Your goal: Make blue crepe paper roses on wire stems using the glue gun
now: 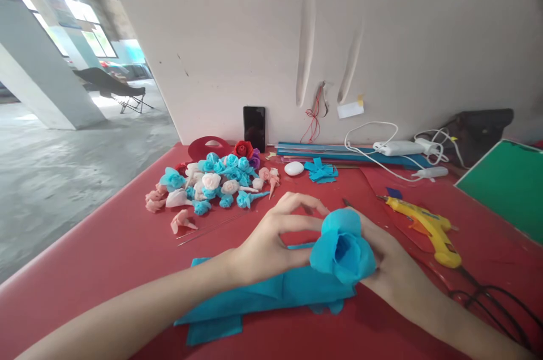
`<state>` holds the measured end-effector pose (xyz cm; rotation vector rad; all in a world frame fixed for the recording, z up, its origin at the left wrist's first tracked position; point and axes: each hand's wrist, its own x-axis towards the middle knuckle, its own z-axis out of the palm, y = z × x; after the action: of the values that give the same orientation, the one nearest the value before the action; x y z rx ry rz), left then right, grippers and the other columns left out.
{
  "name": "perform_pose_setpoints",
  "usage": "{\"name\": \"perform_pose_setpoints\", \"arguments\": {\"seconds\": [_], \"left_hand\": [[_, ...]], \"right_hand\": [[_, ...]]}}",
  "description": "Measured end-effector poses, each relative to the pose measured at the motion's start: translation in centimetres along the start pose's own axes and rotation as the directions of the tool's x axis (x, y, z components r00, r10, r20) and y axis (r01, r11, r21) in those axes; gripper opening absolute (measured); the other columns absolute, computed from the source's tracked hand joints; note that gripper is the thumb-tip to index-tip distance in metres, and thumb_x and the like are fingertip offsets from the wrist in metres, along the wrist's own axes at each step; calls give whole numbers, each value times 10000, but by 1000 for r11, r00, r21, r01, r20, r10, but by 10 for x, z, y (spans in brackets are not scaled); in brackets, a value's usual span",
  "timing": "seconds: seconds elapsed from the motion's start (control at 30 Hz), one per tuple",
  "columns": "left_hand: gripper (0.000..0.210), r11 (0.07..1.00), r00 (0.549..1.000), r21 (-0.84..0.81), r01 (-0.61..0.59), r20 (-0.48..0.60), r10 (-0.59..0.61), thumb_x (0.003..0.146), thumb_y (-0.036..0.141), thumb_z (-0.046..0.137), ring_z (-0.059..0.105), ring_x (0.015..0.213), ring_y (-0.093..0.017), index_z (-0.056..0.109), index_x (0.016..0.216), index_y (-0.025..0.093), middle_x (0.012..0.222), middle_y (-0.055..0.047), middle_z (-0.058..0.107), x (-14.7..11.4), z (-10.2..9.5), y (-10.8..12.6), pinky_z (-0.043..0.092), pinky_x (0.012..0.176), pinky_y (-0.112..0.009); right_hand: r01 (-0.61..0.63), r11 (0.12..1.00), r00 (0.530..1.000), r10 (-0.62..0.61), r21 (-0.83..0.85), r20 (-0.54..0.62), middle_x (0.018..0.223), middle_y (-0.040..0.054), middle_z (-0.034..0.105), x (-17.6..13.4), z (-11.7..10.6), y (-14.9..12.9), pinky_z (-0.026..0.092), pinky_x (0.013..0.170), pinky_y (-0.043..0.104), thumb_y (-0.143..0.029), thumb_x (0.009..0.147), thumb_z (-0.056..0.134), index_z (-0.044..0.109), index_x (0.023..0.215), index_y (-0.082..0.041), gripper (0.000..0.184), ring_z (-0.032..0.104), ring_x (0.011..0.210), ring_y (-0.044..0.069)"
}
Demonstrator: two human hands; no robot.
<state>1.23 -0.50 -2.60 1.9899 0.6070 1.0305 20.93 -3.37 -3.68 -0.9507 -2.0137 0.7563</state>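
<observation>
A blue crepe paper flower with cupped petals faces me above the table, between both hands. Reaching in from the left, my left hand has curved fingers and a thumb closed at the flower's left edge; the fingertips are partly hidden by petals. My right hand is closed behind the flower's right side, its fingers mostly covered by it. A thin dark tip sticks out above that hand; its kind is unclear. Beneath the hands lie folded blue crepe paper sheets.
Finished blue, white and pink paper flowers are heaped at the left. A yellow glue gun with a black cord lies at the right. Behind are a phone, blue strips, a white oval object, white cables and a green board.
</observation>
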Motion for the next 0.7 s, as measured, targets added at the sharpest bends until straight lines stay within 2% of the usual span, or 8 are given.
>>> {"name": "perform_pose_setpoints", "arguments": {"seconds": [0.17,0.3,0.37,0.4,0.5,0.57,0.63,0.7], "left_hand": [[219,1000,995,-10,8,-99,-9,693,288,748,612,943,-222,688,891,217,1015,-57,656,4,-12,5,489,851,-333],[236,994,969,93,62,-246,-38,706,296,732,640,895,-223,674,922,223,944,-34,704,3,-41,21,511,781,-315],[279,982,939,168,82,-343,-20,678,273,753,640,882,-215,661,939,241,924,-5,700,0,-63,29,510,761,-297],[369,974,921,209,91,-389,-2,647,262,775,634,905,-219,644,991,257,948,7,692,-1,-75,31,507,768,-292],[493,934,861,334,129,-505,61,638,263,781,602,983,-232,592,1093,273,1010,11,668,-6,-119,26,493,830,-303],[461,890,839,417,187,-539,76,669,282,766,585,1006,-234,590,1093,238,1049,-26,651,-10,-149,13,478,881,-339],[286,836,841,490,247,-537,67,830,302,616,593,983,-216,585,1078,165,1096,-74,617,-14,-179,-8,492,861,-420],[246,783,842,545,299,-537,52,888,310,532,590,988,-215,587,1084,171,1143,-74,592,-19,-205,-31,504,848,-407]], "right_hand": [[-48,999,999,48,-19,-6,934,14,567,2,0,2,507,690,209,-296,896,502,567,1046,-278,165,571,828,130],[-110,991,994,107,-82,-38,962,22,548,0,0,4,508,695,203,-344,910,484,549,999,-262,138,569,828,121],[-83,992,995,77,-98,-56,986,28,549,0,-1,6,511,683,181,-345,906,486,551,992,-258,138,579,845,120],[-72,992,996,66,-104,-65,982,28,551,0,-2,7,512,677,169,-344,903,491,554,985,-258,135,584,848,118],[-63,991,995,54,-116,-83,971,23,566,1,-2,9,514,667,135,-343,892,504,573,950,-263,121,597,887,122],[-55,992,993,42,-112,-109,995,26,580,2,-1,9,520,665,126,-353,880,515,597,917,-263,127,603,909,129],[-45,994,990,30,-105,-136,987,31,598,3,0,10,526,652,127,-372,866,528,620,876,-256,149,617,871,132],[-40,994,988,24,-105,-155,963,33,612,4,2,12,532,650,130,-381,853,540,637,853,-253,161,627,826,130]]}}
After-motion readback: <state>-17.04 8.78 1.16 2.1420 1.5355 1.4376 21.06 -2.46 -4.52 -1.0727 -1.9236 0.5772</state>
